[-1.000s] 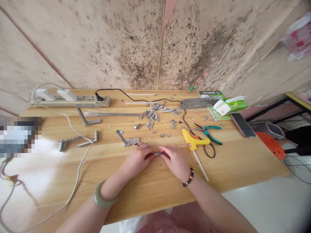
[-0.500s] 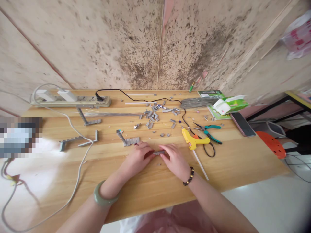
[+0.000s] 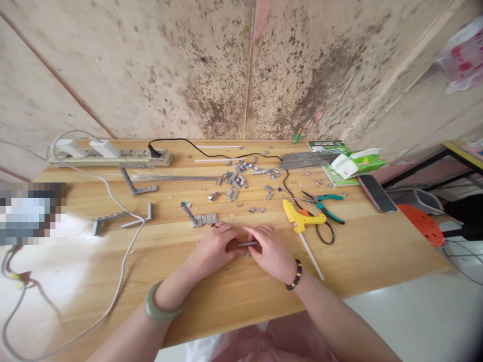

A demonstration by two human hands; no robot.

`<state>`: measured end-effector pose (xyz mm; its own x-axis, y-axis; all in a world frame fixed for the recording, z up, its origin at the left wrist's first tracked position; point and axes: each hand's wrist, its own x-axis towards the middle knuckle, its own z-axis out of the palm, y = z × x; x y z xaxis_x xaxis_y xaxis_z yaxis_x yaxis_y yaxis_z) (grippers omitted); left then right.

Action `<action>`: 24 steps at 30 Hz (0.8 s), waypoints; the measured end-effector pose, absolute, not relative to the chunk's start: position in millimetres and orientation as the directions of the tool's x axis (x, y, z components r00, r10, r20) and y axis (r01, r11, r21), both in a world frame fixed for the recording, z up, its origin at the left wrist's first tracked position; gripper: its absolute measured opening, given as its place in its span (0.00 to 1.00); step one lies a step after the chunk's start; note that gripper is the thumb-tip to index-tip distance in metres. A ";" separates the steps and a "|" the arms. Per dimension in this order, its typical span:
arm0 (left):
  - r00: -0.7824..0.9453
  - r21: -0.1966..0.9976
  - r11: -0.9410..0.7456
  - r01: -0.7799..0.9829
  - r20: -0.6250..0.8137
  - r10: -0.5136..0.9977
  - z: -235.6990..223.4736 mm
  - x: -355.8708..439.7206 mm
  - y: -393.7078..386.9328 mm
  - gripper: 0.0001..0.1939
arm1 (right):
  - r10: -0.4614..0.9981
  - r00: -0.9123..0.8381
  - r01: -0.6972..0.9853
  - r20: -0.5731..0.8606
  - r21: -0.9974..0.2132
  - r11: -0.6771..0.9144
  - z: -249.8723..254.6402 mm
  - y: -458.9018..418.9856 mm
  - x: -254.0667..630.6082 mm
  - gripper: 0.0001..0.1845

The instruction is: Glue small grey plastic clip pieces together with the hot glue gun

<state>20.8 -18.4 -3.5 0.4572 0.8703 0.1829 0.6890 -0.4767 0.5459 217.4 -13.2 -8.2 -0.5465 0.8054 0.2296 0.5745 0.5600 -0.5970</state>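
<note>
A small flat grey strip [image 3: 247, 244] spans the gap between my hands, low over the wooden table. My left hand [image 3: 217, 246] pinches its left end. The other end is pinched by my right hand [image 3: 269, 249]. Just beyond my left hand lies an angled grey piece [image 3: 202, 219], built of small grey tiles. A heap of loose grey tiles [image 3: 234, 181] lies farther back. To the right of my right hand rests a yellow glue gun [image 3: 304, 216] with a white glue stick [image 3: 312, 257] in its rear.
Teal-handled pliers [image 3: 326, 203] lie beyond the glue gun, and a phone [image 3: 377, 193] sits at the right edge. Thin metal rods [image 3: 313, 159] are bundled at the back. A power strip [image 3: 147, 158], a white cable [image 3: 126, 256] and more angled grey pieces [image 3: 145, 189] occupy the left.
The grey strip has turned a little and come slightly nearer to me. My fingers have shifted their hold on its ends; the tools and tiles have stayed put.
</note>
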 end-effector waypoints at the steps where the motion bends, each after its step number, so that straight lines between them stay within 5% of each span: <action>1: 0.461 0.552 -0.474 0.686 0.174 0.870 -2.7 20.4 -18.7 0.07 | 0.801 -0.555 0.573 0.222 -0.596 0.563 -7.4 -13.8 217.6 0.26; 24: 0.454 0.525 -0.498 0.690 0.222 0.863 -5.5 19.4 -20.7 0.07 | 0.796 -0.561 0.542 0.228 -0.626 0.561 -9.0 -12.9 221.0 0.22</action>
